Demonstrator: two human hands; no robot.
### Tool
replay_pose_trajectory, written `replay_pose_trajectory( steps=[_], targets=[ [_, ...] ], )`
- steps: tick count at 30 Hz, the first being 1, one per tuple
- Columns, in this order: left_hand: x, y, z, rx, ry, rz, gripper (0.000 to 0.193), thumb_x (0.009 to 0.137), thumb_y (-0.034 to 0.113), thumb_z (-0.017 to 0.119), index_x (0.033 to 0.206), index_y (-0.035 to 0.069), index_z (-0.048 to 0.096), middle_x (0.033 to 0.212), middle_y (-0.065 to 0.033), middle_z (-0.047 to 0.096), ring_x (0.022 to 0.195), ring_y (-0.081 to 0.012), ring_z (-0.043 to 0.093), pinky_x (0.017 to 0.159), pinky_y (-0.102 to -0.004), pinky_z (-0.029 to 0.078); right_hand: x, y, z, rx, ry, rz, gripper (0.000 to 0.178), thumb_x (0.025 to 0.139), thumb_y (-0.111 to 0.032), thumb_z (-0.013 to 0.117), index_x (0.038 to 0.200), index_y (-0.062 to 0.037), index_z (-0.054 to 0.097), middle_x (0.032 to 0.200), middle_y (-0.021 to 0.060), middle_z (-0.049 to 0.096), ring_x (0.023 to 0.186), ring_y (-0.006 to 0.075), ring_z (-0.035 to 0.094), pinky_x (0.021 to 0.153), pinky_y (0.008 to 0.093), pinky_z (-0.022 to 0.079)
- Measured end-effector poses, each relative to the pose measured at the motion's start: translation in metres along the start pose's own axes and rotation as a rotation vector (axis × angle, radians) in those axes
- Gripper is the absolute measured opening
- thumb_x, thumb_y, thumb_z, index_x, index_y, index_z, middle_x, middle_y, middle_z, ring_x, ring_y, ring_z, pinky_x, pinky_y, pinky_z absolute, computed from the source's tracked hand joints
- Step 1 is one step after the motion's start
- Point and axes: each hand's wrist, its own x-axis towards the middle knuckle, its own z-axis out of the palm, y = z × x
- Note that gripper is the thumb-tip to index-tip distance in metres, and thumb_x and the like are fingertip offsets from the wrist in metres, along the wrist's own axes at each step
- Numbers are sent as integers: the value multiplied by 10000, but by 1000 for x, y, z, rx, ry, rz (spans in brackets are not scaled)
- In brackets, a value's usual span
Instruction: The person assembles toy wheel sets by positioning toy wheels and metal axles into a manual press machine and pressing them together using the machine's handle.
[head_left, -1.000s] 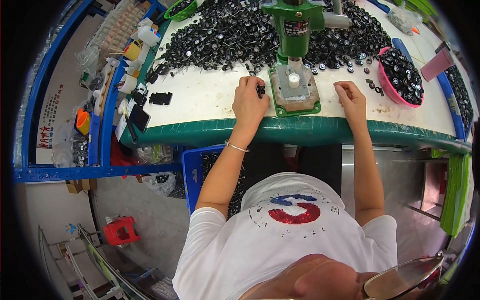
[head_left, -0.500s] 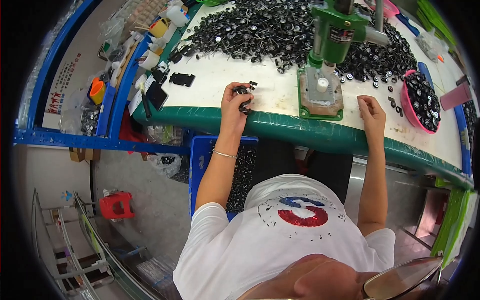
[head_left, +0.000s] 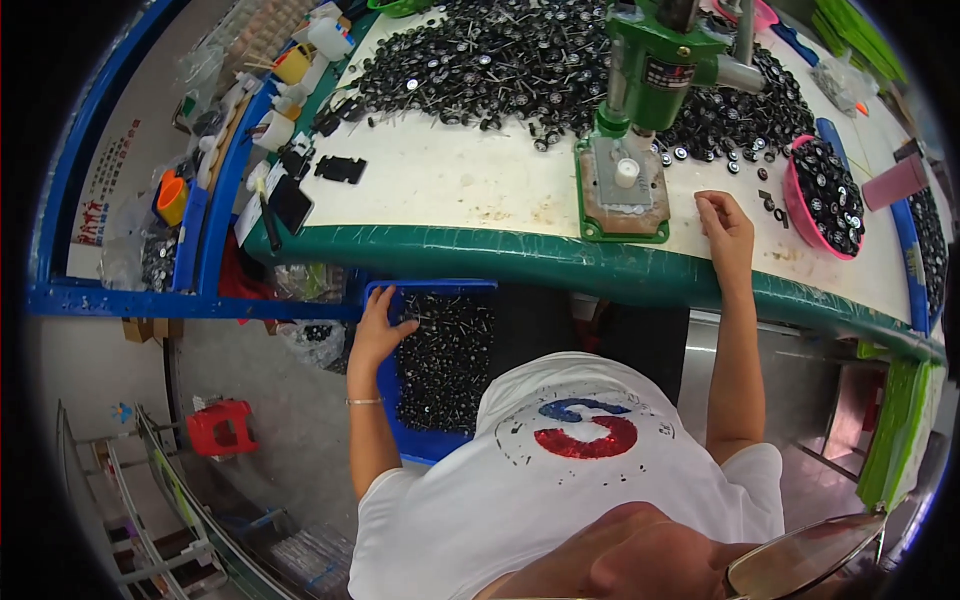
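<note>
My left hand (head_left: 378, 335) is over the left rim of a blue bin (head_left: 440, 286) below the table edge. Its fingers are spread, and it holds nothing that I can see. Inside the bin lies a mass of small black wheel-and-axle parts (head_left: 445, 360). Just right of a green hand press (head_left: 668, 75), my right hand (head_left: 728, 235) rests on the table with its fingers curled together. Whatever is between those fingertips, if anything, is too small to make out. A white round holder (head_left: 627, 172) stands on the press's base plate.
Black wheels on axles form a big heap (head_left: 500, 75) across the back of the table. At right stands a pink basket (head_left: 800, 215) of wheels, with a few loose rings beside it. A flat black part (head_left: 341, 169) and a phone (head_left: 291, 205) lie at left.
My left hand has gone from the tabletop down to the bin, and the black parts it held have left it. My right hand stays curled beside the press.
</note>
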Motion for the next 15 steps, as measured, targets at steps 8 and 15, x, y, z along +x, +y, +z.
replay_pose_trajectory(
  steps=[8,15],
  targets=[
    [74,157,-4,-564,-57,89,314,879,102,697,1177,10,658,1121,-80,703,1008,-127,641,878,-269,495,1,2,-4,-19,14,-2,174,932,-159,650,1013,-8,680,812,-19,629,690,40,502,623,198,411],
    [255,152,63,-430,367,238,431,842,351,734,1165,70,686,1195,-89,657,1119,-240,578,968,-344,427,-1,2,1,-44,6,-30,164,935,-144,644,1012,-2,673,816,-31,618,701,34,496,638,195,417]
  ],
)
